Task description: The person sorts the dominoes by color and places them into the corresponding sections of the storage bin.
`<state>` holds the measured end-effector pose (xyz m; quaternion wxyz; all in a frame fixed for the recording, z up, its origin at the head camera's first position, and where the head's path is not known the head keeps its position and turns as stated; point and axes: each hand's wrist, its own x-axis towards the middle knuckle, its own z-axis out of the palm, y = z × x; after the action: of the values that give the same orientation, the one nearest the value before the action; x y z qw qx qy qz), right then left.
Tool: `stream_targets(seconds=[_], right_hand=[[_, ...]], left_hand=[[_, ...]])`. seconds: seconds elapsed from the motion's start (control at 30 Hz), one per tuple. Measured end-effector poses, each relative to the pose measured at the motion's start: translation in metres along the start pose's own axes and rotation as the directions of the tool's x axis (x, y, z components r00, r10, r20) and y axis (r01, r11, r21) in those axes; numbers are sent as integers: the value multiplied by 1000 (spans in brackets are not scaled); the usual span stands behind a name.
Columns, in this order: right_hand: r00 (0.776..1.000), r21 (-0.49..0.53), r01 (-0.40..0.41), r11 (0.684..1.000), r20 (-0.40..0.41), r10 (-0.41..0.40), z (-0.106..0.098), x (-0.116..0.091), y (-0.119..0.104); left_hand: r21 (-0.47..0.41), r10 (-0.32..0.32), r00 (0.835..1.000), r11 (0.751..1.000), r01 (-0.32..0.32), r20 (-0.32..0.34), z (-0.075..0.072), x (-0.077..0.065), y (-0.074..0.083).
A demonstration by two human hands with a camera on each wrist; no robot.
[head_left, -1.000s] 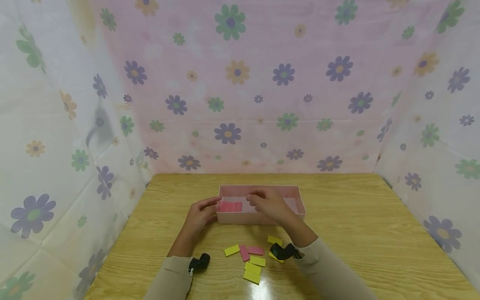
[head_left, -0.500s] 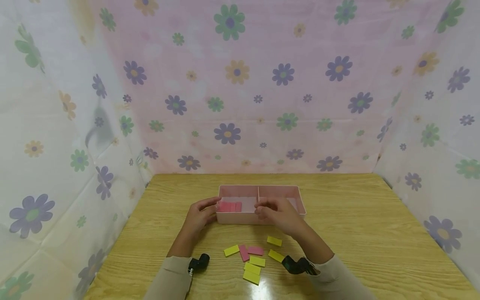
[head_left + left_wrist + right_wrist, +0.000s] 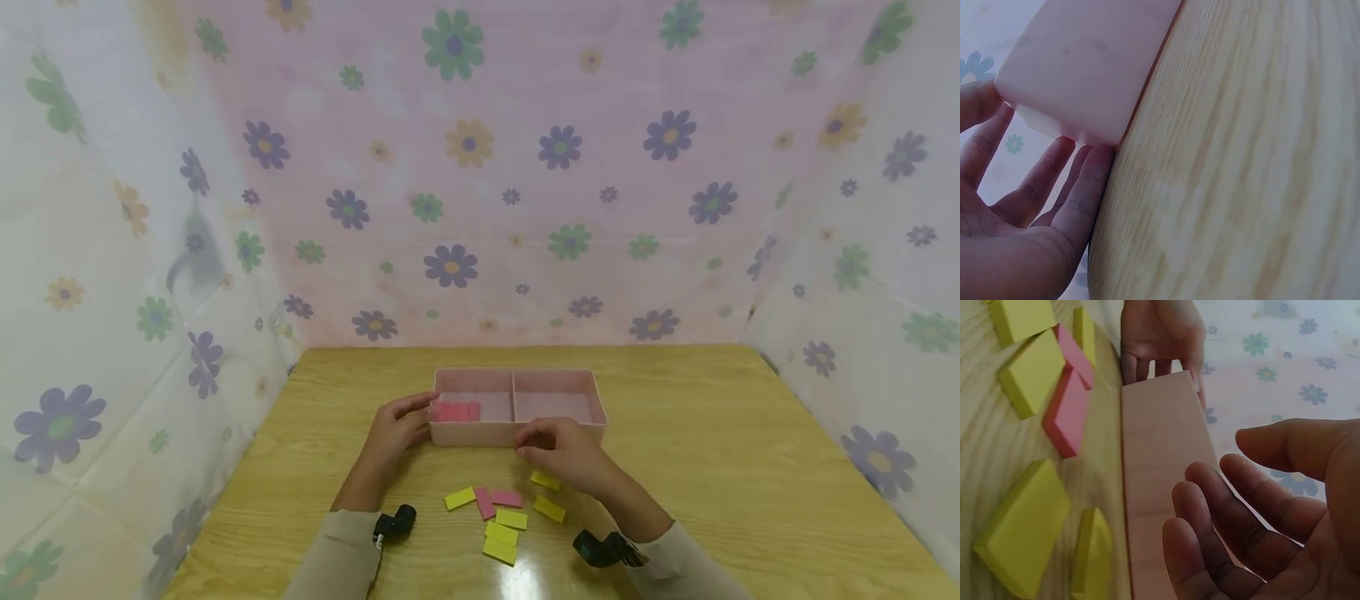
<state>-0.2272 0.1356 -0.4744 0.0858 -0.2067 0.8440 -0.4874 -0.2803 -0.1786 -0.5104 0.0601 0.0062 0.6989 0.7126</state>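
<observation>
Six yellow tiles [image 3: 502,533] and two pink tiles [image 3: 507,499] are spread on the table [image 3: 675,467] in front of the pink box [image 3: 480,434], in whose left compartment [image 3: 496,407] more pink pieces [image 3: 457,412] are lined up. The box's left end is touched by the outstretched fingertips of the left hand [image 3: 395,425]; nothing is held in the loosely curved right hand [image 3: 572,455], near the box's front.

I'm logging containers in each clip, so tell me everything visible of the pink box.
The pink box is long, open-topped, plastic by its look, with a divider making two compartments. It sits upright on the wooden table, long side toward the person. Pink blocks lie in the left compartment; none show in the right. The left hand touches its left end; the right hand partly hides the front wall.
</observation>
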Motion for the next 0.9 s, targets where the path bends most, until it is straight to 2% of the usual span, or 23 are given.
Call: stream_targets(seconds=[0.1, 0.27, 0.5, 0.9], right_hand=[[1000, -16, 12, 1000, 13, -12, 5, 2, 2], [996, 14, 24, 1000, 86, -25, 14, 3, 5], [992, -75, 85, 994, 105, -77, 24, 0, 2], [995, -103, 38, 994, 100, -28, 33, -6, 0]], left_hand=[[-4, 13, 1000, 1000, -13, -2, -1, 2, 2], [-14, 0, 1000, 1000, 0, 11, -3, 6, 1], [-9, -15, 1000, 1000, 14, -5, -2, 4, -2], [-10, -5, 1000, 1000, 5, -8, 1, 0, -2]])
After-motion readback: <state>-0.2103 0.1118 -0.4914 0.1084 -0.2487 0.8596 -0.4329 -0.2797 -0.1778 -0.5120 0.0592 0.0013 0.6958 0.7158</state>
